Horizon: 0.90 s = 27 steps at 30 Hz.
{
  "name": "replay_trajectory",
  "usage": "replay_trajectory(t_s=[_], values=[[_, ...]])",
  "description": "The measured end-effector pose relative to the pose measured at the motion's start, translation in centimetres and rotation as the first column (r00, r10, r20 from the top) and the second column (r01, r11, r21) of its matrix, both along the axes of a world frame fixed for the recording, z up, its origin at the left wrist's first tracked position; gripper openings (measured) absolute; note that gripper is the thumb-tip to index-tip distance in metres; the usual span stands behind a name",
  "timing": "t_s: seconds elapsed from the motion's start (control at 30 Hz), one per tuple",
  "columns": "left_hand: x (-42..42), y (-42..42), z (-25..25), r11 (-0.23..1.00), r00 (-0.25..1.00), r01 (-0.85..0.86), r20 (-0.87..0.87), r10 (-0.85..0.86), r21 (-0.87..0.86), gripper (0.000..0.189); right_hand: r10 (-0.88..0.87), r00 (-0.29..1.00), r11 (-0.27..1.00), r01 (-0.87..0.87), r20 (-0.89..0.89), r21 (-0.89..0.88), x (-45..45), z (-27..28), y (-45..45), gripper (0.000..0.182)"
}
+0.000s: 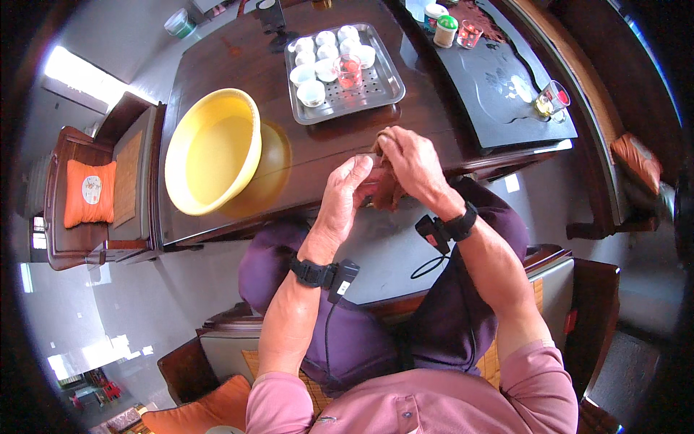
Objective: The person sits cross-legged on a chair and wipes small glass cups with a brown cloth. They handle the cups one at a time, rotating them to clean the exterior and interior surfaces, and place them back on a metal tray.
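My left hand [347,187] grips a clear glass [370,183] with red on it, just past the near edge of the table. My right hand [409,160] presses a brown cloth [386,196] against the glass, partly hiding its rim. Beyond my hands, a perforated metal tray [379,87] carries several white cups [327,69] and a clear glass with red pattern [348,72]. To the left stands a yellow plastic basin [246,163] with liquid in it.
On the dark table [320,157], a black tea board [490,97] at the right bears a tilted glass [552,100], a green-lidded jar [446,31], another red-patterned glass [469,34] and a brown cloth [480,19]. A wooden chair [81,190] stands at the left.
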<state>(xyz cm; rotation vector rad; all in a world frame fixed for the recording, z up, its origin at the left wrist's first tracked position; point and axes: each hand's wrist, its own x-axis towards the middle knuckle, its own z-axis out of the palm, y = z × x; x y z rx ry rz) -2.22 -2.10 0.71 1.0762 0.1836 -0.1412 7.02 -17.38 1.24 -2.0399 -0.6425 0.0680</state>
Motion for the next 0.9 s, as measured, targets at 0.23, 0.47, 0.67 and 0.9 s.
replay_trajectory(t_s=[0.23, 0.47, 0.67, 0.9], values=[[0.2, 0.9, -0.5, 0.979, 0.999, -0.042, -0.012, 0.040, -0.201, 0.029, -0.349, 0.925, 0.937, 0.342, 0.149, 0.073, 2.9, -0.5, -1.9, 0.026], [0.1, 1.2, -0.9, 0.957, 0.999, -0.053, -0.011, 0.052, -0.286, 0.026, 0.366, 0.648, 0.797, 0.151, -0.668, 0.584, 0.8, 0.0, -1.2, 0.043], [0.4, 0.6, -0.7, 0.973, 0.973, -0.217, 0.059, 0.222, -0.083, 0.024, 0.467, 0.573, 0.755, 0.139, -0.673, 0.641, -0.9, -2.0, -0.3, 0.042], [1.0, 1.3, -2.0, 0.914, 0.930, -0.360, -0.010, 0.368, 0.186, 0.039, 0.003, 0.997, 0.955, 0.019, -0.073, 0.297, -2.7, 0.0, -0.1, 0.029]])
